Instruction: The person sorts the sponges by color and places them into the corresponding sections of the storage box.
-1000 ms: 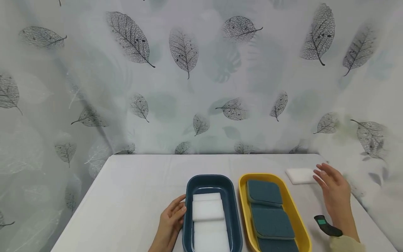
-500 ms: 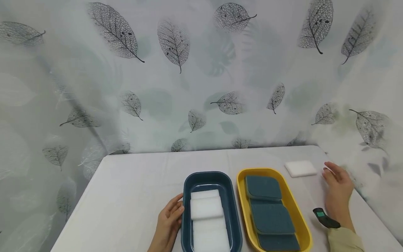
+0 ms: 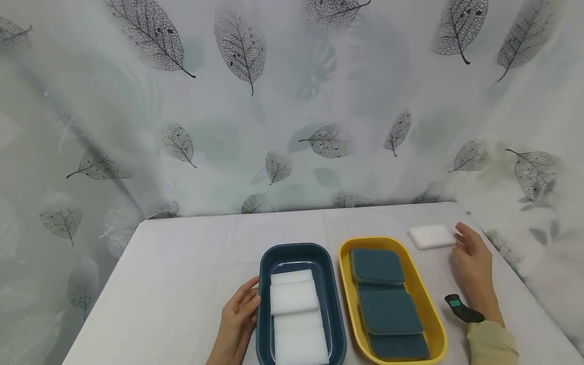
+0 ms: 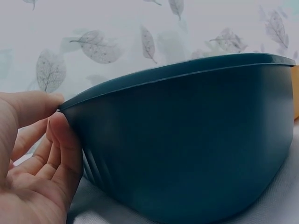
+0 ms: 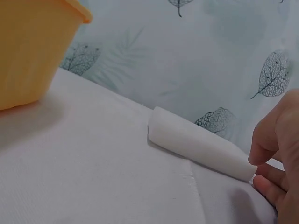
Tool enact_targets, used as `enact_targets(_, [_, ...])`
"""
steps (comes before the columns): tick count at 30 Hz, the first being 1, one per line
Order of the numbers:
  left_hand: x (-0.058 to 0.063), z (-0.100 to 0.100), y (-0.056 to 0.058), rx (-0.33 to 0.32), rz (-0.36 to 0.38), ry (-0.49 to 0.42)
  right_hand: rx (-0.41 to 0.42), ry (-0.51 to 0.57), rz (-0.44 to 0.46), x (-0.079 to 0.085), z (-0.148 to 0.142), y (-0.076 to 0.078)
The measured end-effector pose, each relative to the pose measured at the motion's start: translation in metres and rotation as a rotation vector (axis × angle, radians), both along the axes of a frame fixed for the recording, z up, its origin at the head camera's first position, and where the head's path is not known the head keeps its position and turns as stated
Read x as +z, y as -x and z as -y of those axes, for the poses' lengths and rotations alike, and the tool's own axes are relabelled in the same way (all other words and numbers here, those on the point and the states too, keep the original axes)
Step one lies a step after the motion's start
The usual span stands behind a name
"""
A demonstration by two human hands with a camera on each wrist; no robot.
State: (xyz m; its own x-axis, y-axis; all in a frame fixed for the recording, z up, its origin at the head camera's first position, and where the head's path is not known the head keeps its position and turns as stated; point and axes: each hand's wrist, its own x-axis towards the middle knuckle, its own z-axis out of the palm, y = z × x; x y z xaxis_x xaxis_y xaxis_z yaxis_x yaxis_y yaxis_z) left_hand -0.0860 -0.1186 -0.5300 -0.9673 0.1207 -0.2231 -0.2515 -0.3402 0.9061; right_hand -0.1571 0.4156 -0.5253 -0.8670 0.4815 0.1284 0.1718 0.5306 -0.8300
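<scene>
My left hand (image 3: pixel 238 317) holds the left rim of a dark blue tray (image 3: pixel 268 258), thumb at the rim and fingers bent against the outer wall in the left wrist view. Inside the tray, several white sponge blocks (image 3: pixel 294 298) lie in an overlapping row. At the table's far right, my right hand (image 3: pixel 474 261) is at the near end of one loose white sponge (image 5: pixel 198 144). Its bent fingertips pinch that end in the right wrist view, and the sponge lies flat on the tablecloth.
A yellow tray (image 3: pixel 349 284) stands just right of the blue one, holding several dark blue-green pads (image 3: pixel 391 312) in an overlapping row. White cloth covers the table (image 3: pixel 182 289). A leaf-patterned curtain (image 3: pixel 292 111) hangs behind.
My right hand has come from a little way off to the loose sponge's right end, its fingers drawing in. My left hand stays at the blue tray's rim. The head view has shifted slightly.
</scene>
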Motion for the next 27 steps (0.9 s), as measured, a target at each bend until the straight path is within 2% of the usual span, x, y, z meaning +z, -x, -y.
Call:
enact_targets(3, [-0.0005,0.0022,-0.0019,-0.006,0.001,0.004,0.009,-0.031,-0.008,0.0005,0.0032,0.0003])
enact_targets(6, [-0.0019,0.0037,-0.0042,0.003,0.022,0.009,0.028,-0.058,0.049,-0.0006,0.0067,-0.0001])
enact_targets(10, [-0.0023,0.0034,-0.0026,0.006,0.025,0.01,0.074,-0.085,0.118,-0.0007,0.0075,0.002])
enact_targets(13, [-0.0019,0.0023,0.0008,0.004,0.018,-0.002,0.13,-0.11,0.147,0.0006,0.0059,0.0047])
enact_targets(18, [-0.0016,0.0016,0.0002,0.011,0.028,-0.007,0.193,-0.165,0.186,0.0027,0.0048,0.0051])
enact_targets(22, [-0.0011,0.002,0.0002,0.009,0.031,0.001,0.2,-0.197,0.197,0.003,0.0053,0.0053])
enact_targets(27, [0.0003,0.0033,0.0014,0.027,0.031,0.003,0.212,-0.247,0.131,-0.0001,0.0074,0.0065])
